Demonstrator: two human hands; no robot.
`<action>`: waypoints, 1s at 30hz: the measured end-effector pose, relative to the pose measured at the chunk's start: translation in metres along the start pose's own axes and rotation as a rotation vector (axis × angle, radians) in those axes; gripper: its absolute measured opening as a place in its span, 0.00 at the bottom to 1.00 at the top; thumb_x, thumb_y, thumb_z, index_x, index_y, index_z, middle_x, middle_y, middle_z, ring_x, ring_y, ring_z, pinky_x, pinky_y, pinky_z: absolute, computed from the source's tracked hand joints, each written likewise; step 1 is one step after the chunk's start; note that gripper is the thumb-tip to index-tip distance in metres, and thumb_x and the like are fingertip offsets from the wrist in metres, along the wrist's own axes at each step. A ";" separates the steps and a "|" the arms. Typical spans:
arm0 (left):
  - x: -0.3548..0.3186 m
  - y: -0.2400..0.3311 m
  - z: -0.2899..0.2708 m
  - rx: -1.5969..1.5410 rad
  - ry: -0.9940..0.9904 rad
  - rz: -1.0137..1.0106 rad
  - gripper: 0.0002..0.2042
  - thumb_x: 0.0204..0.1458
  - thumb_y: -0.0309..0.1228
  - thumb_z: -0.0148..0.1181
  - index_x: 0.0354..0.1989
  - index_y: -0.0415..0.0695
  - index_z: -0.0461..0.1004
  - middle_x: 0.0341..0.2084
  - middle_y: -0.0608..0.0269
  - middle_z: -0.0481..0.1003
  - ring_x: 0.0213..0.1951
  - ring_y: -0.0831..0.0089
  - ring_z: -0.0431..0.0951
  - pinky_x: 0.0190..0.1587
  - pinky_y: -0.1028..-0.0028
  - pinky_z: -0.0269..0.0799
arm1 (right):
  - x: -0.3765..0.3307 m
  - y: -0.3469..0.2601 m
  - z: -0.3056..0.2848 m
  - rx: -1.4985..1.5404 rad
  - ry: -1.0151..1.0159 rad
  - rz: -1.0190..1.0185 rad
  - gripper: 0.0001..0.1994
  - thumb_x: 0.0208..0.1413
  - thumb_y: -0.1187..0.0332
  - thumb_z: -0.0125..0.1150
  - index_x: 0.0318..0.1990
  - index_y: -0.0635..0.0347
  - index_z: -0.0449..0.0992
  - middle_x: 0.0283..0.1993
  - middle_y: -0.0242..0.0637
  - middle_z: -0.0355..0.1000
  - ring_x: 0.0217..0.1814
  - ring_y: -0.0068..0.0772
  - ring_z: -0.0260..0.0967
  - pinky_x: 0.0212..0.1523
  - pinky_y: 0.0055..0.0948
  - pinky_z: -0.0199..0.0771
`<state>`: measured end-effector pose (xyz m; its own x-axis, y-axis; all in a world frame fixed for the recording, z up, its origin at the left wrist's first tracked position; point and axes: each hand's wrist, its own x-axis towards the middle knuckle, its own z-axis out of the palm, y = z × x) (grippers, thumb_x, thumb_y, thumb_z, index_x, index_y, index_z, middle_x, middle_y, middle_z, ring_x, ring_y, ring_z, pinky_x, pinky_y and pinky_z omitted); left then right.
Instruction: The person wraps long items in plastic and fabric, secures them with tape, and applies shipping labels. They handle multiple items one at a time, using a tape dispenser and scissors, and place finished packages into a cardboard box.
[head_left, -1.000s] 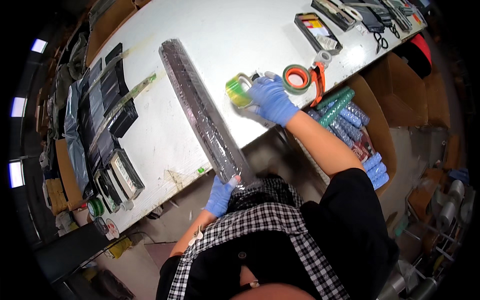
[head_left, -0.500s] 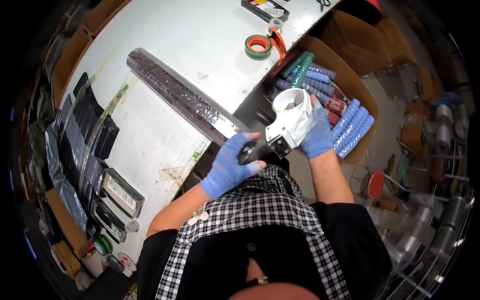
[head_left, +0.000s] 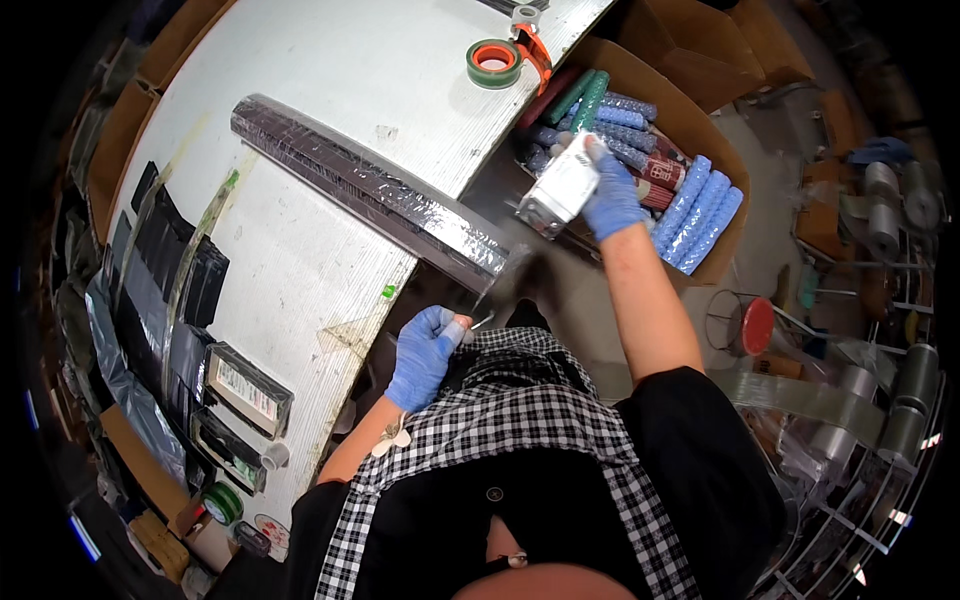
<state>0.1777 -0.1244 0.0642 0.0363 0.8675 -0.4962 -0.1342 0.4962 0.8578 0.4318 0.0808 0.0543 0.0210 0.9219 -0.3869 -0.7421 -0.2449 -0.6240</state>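
Observation:
A long dark-brown roll (head_left: 350, 180), wrapped in shiny clear film, lies slantwise on the white table (head_left: 290, 260) with its near end jutting past the edge. My right hand (head_left: 612, 195) grips a white tape dispenser (head_left: 562, 190), raised beside the roll's near end and above a carton's near side. Close to my apron, my left hand (head_left: 425, 350) is closed in a pinch. A thin shiny bit shows at its fingertips, below the loose film (head_left: 515, 262) at the roll's end; whether the two join I cannot tell. Both hands wear blue fingertip-less gloves.
A cardboard carton (head_left: 725, 235) right of the table holds several blue, green and red wrapped rolls (head_left: 690, 215). On the far table lie a green tape roll (head_left: 494, 64) and an orange cutter (head_left: 535, 55). Black packets (head_left: 190, 270) line the left; a red-topped stool (head_left: 757, 326) stands right.
My right hand has lifted the dispenser up and left, turning it. My left hand has left the roll's end, drawn back toward me and closed from a spread grasp into a pinch.

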 end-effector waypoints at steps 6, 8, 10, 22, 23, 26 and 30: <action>0.066 -0.070 -0.014 0.295 0.003 -0.062 0.16 0.55 0.37 0.63 0.42 0.34 0.74 0.28 0.61 0.78 0.28 0.74 0.76 0.35 0.75 0.73 | 0.038 0.114 -0.078 0.054 0.081 0.364 0.23 0.64 0.51 0.47 0.53 0.63 0.71 0.48 0.52 0.75 0.49 0.57 0.73 0.50 0.55 0.75; 0.066 -0.041 -0.020 0.991 0.077 -0.061 0.22 0.53 0.43 0.63 0.47 0.36 0.72 0.28 0.58 0.78 0.28 0.65 0.76 0.36 0.71 0.74 | 0.027 0.129 -0.093 0.176 0.044 0.467 0.28 0.63 0.43 0.43 0.54 0.61 0.69 0.48 0.54 0.74 0.50 0.58 0.73 0.50 0.54 0.75; 0.056 0.008 -0.026 1.276 -0.022 -0.160 0.35 0.45 0.52 0.66 0.57 0.42 0.66 0.38 0.52 0.76 0.38 0.52 0.76 0.47 0.59 0.73 | 0.014 0.129 -0.081 0.216 0.103 0.483 0.33 0.60 0.35 0.40 0.53 0.58 0.68 0.47 0.54 0.74 0.47 0.58 0.74 0.48 0.53 0.77; 0.191 0.130 0.042 1.772 -0.383 0.644 0.44 0.21 0.45 0.76 0.57 0.52 0.70 0.48 0.58 0.74 0.50 0.59 0.74 0.56 0.65 0.68 | -0.088 0.147 -0.059 -0.230 -0.211 0.306 0.37 0.61 0.40 0.39 0.63 0.66 0.58 0.59 0.51 0.68 0.59 0.43 0.69 0.61 0.41 0.66; 0.190 0.134 0.040 1.762 -0.404 0.614 0.44 0.21 0.46 0.77 0.56 0.51 0.71 0.47 0.57 0.75 0.48 0.58 0.75 0.55 0.65 0.68 | -0.121 0.116 -0.030 -0.236 -0.333 0.196 0.33 0.61 0.47 0.44 0.63 0.67 0.58 0.58 0.51 0.69 0.58 0.41 0.70 0.62 0.38 0.66; 0.192 0.145 0.039 1.681 -0.533 0.519 0.42 0.19 0.49 0.77 0.53 0.50 0.74 0.45 0.55 0.76 0.46 0.58 0.77 0.53 0.65 0.70 | -0.154 0.085 -0.002 -0.081 -0.392 0.318 0.28 0.55 0.55 0.55 0.58 0.64 0.64 0.53 0.45 0.72 0.50 0.33 0.73 0.56 0.32 0.70; 0.196 0.147 0.047 1.671 -0.598 0.493 0.44 0.18 0.50 0.77 0.54 0.51 0.74 0.47 0.55 0.76 0.48 0.58 0.77 0.54 0.65 0.70 | -0.141 0.123 -0.005 -0.228 -0.479 0.278 0.33 0.50 0.71 0.60 0.65 0.59 0.55 0.61 0.45 0.66 0.60 0.33 0.67 0.62 0.33 0.65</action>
<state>0.2113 0.1204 0.0988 0.6583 0.6373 -0.4006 0.7515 -0.5869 0.3012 0.3408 -0.0806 0.0282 -0.4974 0.8335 -0.2405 -0.5127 -0.5061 -0.6936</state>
